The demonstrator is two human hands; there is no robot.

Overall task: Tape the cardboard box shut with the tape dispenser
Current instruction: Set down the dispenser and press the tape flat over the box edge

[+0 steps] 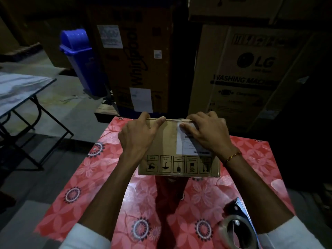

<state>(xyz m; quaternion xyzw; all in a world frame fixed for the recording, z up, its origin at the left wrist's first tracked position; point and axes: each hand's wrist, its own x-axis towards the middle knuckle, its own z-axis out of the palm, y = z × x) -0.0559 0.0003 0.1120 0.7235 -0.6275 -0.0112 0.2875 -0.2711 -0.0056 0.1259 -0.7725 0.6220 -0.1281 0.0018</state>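
Note:
A small brown cardboard box [167, 141] stands on a table with a red flowered cloth [100, 177]. Its near side carries a row of handling symbols and a white shipping label. My left hand [137, 135] grips the box's top left edge, thumb along the rim. My right hand [206, 133] lies over the top right edge and the label, fingers curled over the far side. The tape dispenser [237, 225] with its roll of clear tape lies on the cloth at the near right, under my right forearm, apart from both hands.
Tall appliance cartons [248, 72] stand close behind the table. A blue swing-lid bin [80, 56] sits at the back left. A folding table with a marbled top [19, 88] is at the left, with grey floor between.

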